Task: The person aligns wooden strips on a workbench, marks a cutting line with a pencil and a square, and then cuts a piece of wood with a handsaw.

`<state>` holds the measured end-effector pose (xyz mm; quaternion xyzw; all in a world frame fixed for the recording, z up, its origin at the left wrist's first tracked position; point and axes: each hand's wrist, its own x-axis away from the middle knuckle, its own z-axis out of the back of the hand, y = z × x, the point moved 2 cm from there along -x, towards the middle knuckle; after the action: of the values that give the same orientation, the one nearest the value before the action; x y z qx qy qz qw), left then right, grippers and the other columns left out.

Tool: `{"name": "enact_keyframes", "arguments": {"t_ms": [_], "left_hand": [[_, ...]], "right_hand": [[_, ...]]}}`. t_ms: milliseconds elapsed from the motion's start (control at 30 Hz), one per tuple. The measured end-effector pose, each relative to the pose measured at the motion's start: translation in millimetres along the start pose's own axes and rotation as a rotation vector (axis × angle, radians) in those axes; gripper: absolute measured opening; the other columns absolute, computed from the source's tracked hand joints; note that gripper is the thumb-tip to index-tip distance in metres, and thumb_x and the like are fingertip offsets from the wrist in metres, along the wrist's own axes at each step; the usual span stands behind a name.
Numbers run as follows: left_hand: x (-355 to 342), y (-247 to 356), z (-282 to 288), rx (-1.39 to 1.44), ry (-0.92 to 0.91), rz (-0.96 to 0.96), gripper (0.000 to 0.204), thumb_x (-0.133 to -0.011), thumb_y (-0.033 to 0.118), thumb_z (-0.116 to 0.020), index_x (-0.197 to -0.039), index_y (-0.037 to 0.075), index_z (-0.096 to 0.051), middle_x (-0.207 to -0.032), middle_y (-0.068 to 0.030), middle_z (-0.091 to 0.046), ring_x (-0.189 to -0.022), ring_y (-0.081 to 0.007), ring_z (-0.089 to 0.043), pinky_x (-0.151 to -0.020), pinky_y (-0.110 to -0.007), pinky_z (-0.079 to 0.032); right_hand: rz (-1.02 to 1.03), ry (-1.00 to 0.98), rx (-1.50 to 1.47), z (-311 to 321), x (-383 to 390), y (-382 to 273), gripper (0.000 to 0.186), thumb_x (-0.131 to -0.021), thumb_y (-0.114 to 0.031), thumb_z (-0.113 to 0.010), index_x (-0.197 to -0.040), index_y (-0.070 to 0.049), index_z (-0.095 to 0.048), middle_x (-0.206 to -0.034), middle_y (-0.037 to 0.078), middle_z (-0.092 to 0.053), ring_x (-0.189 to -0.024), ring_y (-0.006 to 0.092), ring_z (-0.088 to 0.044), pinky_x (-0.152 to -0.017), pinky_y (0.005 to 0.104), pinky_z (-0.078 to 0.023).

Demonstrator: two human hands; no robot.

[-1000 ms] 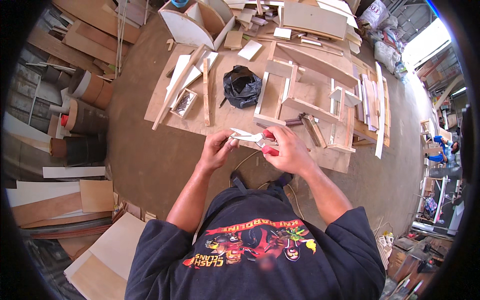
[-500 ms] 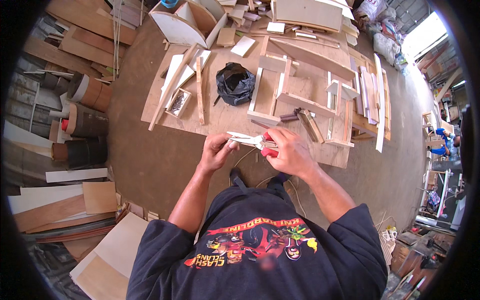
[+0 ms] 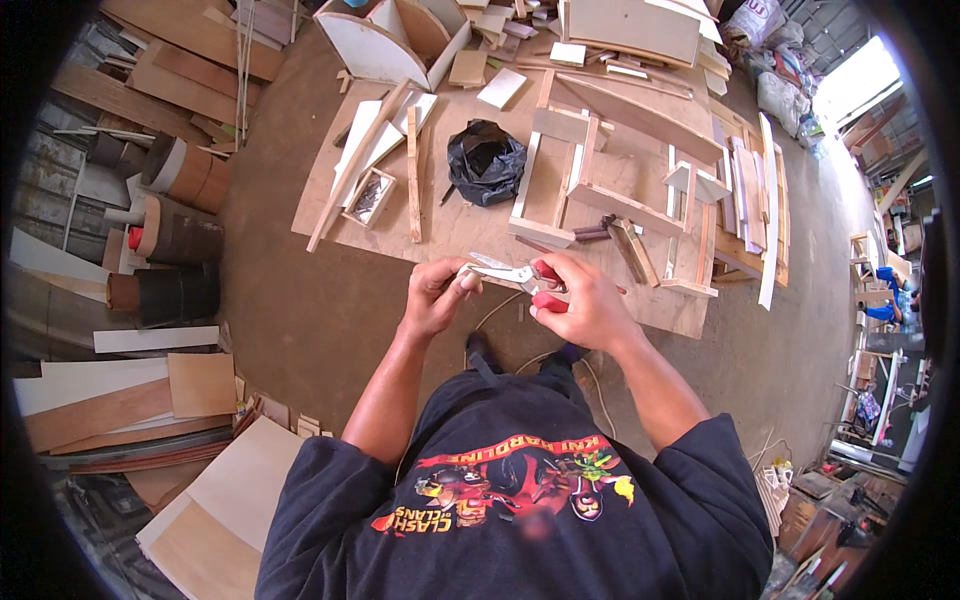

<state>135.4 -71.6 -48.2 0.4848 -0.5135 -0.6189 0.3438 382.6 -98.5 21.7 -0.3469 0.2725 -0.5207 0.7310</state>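
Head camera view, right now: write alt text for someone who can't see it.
A person's right hand grips red-handled snips, their blades parted and pointing toward the curled left hand. Beyond them, a wooden worktable bears a black plastic bag and an open wooden frame.

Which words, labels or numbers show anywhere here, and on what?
Dark T-shirt: yellow and red lettering around a colourful print, legible but not copied here.
White sack, upper right: a few large letters, too unclear to read.
Red-handled scissors: no readable lettering.
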Motion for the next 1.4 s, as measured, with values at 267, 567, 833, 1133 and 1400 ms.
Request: {"name": "enact_keyframes", "arguments": {"t_ms": [267, 567, 833, 1133, 1400], "left_hand": [[2.2, -2.5, 13.5, -0.086, -0.020, -0.048, 0.026, -0.101, 0.023, -0.067, -0.090, 0.000, -0.071, -0.073, -0.0012, -0.067, -0.064, -0.0074, -0.057, -0.060, -0.025, -0.046], [22.5, -50.9, 32.8, -0.208, 0.016, 0.317, 0.026, -0.103, 0.022, -0.066, -0.090, 0.000, -0.073, -0.073, -0.0005, -0.067, -0.064, -0.0065, -0.056, -0.057, -0.025, -0.045], [56.0, -108.8, 68.4, 0.135, 0.550, 0.686, 0.038, -0.107, 0.038, -0.058, -0.114, 0.004, -0.072, -0.083, 0.0028, -0.061, -0.069, -0.0077, -0.054, -0.064, -0.025, -0.046], [43.1, -92.7, 74.9, 0.223, 0.638, 0.759, 0.027, -0.105, 0.034, -0.062, -0.112, 0.010, -0.072, -0.077, 0.0056, -0.060, -0.063, -0.0048, -0.056, -0.057, -0.024, -0.049], [40.4, -108.9, 62.6, 0.296, 0.582, 0.732, 0.019, -0.104, 0.027, -0.064, -0.101, 0.009, -0.064, -0.080, 0.0010, -0.064, -0.066, -0.0086, -0.062, -0.065, -0.030, -0.060]], "right_hand": [[0.089, 0.013, 0.124, -11.8, -5.9, -7.0, 0.044, -0.075, -0.012, -0.078, -0.115, -0.001, -0.064, -0.104, 0.015, -0.070, -0.094, 0.0327, -0.070, -0.082, 0.0399, -0.056], [-0.218, -0.054, 0.146, -69.8, -15.8, 41.0, 0.043, -0.079, -0.028, -0.080, -0.114, -0.007, -0.067, -0.099, 0.015, -0.073, -0.097, 0.0370, -0.070, -0.079, 0.0461, -0.055], [-0.470, 0.062, 0.340, -175.3, -43.3, 140.3, 0.059, -0.082, -0.039, -0.078, -0.126, -0.005, -0.055, -0.118, 0.019, -0.067, -0.112, 0.0394, -0.063, -0.093, 0.0533, -0.049], [-0.372, 0.036, 0.696, -225.8, -80.1, 171.3, 0.076, -0.085, -0.051, -0.075, -0.141, -0.007, -0.048, -0.136, 0.019, -0.058, -0.130, 0.0367, -0.051, -0.112, 0.0606, -0.033], [-0.311, 0.046, 0.336, -209.2, -65.2, 152.6, 0.062, -0.091, -0.049, -0.070, -0.136, -0.008, -0.058, -0.130, 0.018, -0.062, -0.125, 0.0345, -0.057, -0.103, 0.0489, -0.044]]}}
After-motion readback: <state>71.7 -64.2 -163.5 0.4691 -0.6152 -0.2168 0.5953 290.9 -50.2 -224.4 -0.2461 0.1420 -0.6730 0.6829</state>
